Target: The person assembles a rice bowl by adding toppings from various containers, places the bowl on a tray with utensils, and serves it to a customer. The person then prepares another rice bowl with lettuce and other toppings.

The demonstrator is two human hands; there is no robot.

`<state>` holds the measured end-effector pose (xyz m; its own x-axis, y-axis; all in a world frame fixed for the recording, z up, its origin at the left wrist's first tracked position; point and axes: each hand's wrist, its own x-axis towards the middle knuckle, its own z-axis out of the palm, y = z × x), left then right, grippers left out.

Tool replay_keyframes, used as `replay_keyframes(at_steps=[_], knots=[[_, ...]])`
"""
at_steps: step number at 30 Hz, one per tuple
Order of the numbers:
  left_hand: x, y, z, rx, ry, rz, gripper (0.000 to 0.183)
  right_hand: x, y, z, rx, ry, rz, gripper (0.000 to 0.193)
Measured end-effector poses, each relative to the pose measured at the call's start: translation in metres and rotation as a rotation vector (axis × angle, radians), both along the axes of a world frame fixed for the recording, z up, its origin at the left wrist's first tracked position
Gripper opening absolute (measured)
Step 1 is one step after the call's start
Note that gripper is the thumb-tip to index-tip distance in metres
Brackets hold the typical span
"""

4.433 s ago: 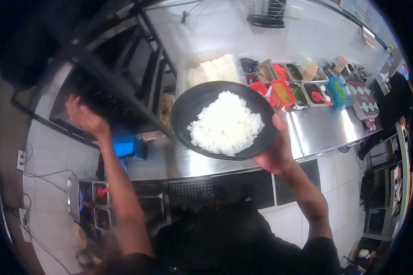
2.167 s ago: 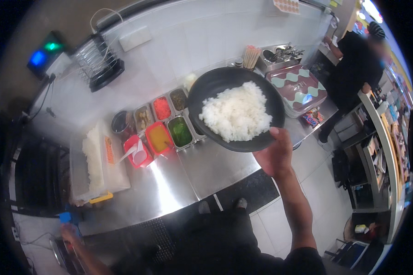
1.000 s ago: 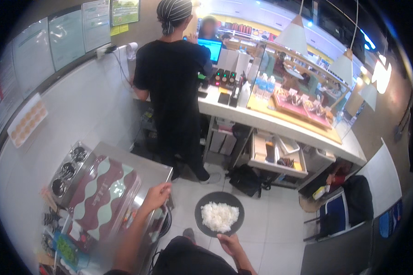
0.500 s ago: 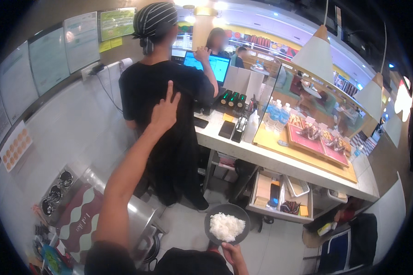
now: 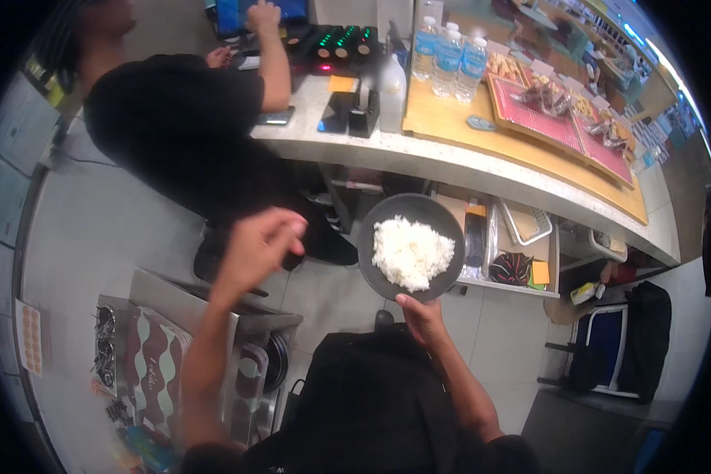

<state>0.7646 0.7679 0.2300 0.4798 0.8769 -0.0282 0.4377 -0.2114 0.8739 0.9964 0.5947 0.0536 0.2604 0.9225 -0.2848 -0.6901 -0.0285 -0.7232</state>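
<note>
My right hand (image 5: 421,316) grips the near rim of a round black plate (image 5: 387,221) that carries a mound of white rice (image 5: 412,253). I hold the plate level in front of my chest, over the tiled floor. My left hand (image 5: 259,246) is raised and empty, its fingers loosely curled, a short way left of the plate and just behind a co-worker in a black shirt (image 5: 178,130), without touching that person.
The co-worker stands at a pale counter (image 5: 450,166) with a hand up by a screen. A wooden board (image 5: 529,134) with bottles and food trays runs right. Shelves (image 5: 521,253) sit under the counter. A steel table (image 5: 213,304) with a patterned mat is at lower left.
My left arm has dropped from pointing up at the co-worker's back to chest height. The view has tilted down toward the floor, and the plate sits higher and larger in it.
</note>
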Motion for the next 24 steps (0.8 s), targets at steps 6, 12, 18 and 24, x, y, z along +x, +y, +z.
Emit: replay_keyframes(at_steps=[6,12,18,24], knots=[[0.075,-0.017,-0.081,-0.41,-0.24,-0.012,0.027,0.01,0.018,0.021,0.066,0.033,-0.054,0.076],[0.083,0.003,-0.11,-0.477,-0.283,0.041,0.03,0.01,0.029,0.012,0.013,0.024,-0.087,0.073],[0.085,0.005,-0.141,-0.346,-0.252,0.055,0.033,0.011,0.035,0.005,0.012,-0.011,-0.047,0.078],[0.069,-0.01,-0.15,-0.192,-0.17,0.141,0.015,0.007,0.042,-0.005,-0.038,-0.136,0.116,0.087]])
